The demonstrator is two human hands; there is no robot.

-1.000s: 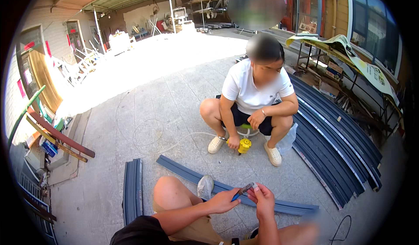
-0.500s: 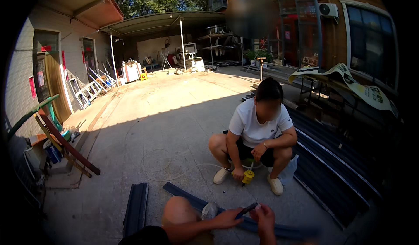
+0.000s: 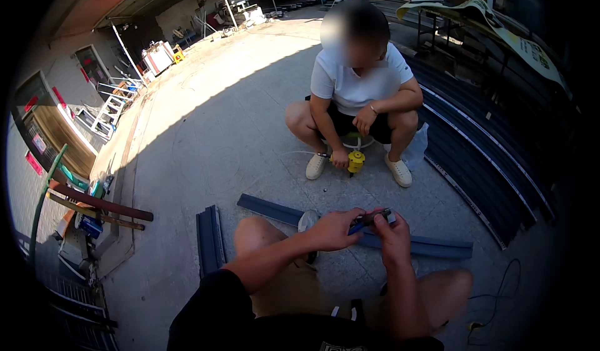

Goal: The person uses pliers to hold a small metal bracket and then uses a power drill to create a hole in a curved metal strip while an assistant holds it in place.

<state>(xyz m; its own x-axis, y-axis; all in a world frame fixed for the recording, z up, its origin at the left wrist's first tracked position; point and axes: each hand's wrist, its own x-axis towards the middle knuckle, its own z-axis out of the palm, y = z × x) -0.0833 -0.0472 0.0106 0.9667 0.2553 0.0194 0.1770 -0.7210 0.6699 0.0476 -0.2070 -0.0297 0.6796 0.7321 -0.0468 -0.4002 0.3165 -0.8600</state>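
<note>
Both my hands are raised together over the ground in front of me. My left hand [image 3: 335,230] is closed round blue-handled pliers [image 3: 357,227], whose dark metal end points toward my other hand. My right hand [image 3: 394,238] pinches a small pale piece [image 3: 391,216] at the end of the pliers; its exact kind is too small to make out. Behind and below them a long dark blue metal profile [image 3: 431,246] lies slantwise on the concrete. A shorter profile [image 3: 210,242] lies left of my knee.
Opposite me a person in a white shirt [image 3: 359,92] squats, gripping a yellow air tool [image 3: 355,162] with a pale hose. Long dark profiles [image 3: 475,157] are stacked at right. A black cable [image 3: 514,282] lies at lower right; a wooden rack [image 3: 100,207] stands at left.
The view has tilted downward, so more of my arms and legs shows. My hands remain together at the pliers, with my left hand's grip turned. The other person stays squatting with the yellow tool.
</note>
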